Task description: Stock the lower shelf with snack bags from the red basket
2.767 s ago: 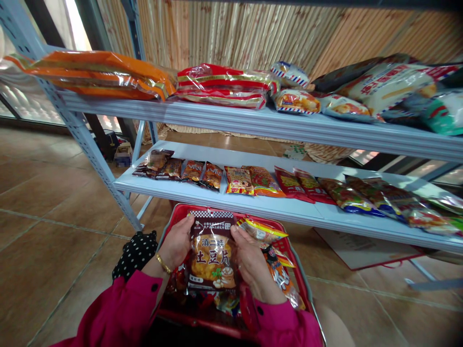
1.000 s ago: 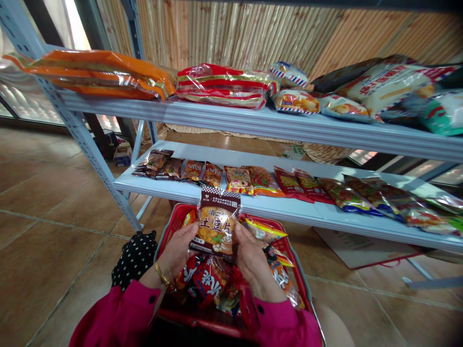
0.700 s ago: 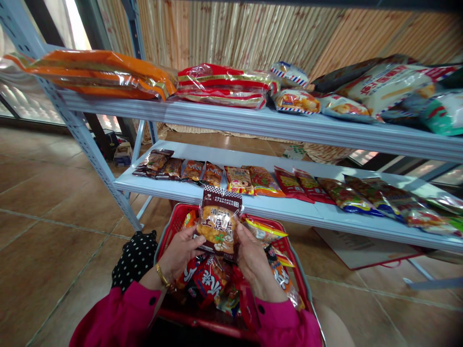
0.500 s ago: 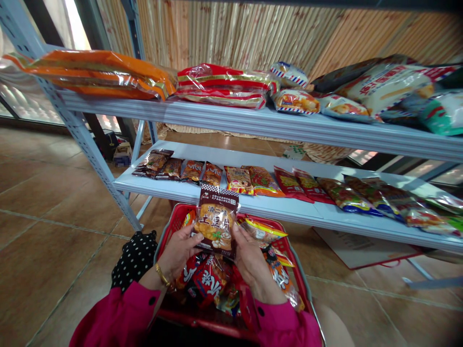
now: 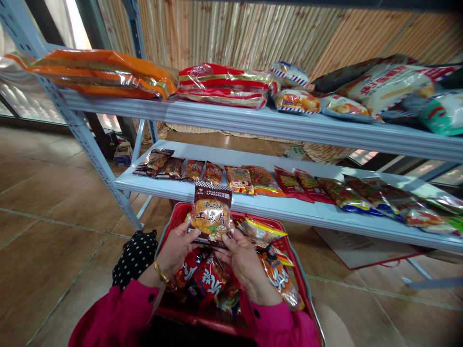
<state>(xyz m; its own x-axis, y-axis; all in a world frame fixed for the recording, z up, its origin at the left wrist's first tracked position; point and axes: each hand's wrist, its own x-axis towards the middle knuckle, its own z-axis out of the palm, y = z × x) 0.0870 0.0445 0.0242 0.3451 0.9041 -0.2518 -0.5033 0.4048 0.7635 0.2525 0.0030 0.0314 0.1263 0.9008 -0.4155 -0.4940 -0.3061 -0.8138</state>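
Our left hand [image 5: 178,248] and right hand [image 5: 241,255] pinch the brown packet [image 5: 211,215] by its lower corners, holding it above the far rim of the basket [image 5: 303,284]. Beneath our hands, red packets [image 5: 208,279] lie inside; an orange packet [image 5: 278,277] lies along the basket's right edge. Beyond, more packets [image 5: 267,180] line the lower shelf's [image 5: 318,210] front edge, brown ones [image 5: 154,161] at its left end.

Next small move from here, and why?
Probably ease the held packet up and left: the left hand and right hand grip it above the red basket, and similar brown packets lie at the left end of the lower shelf.
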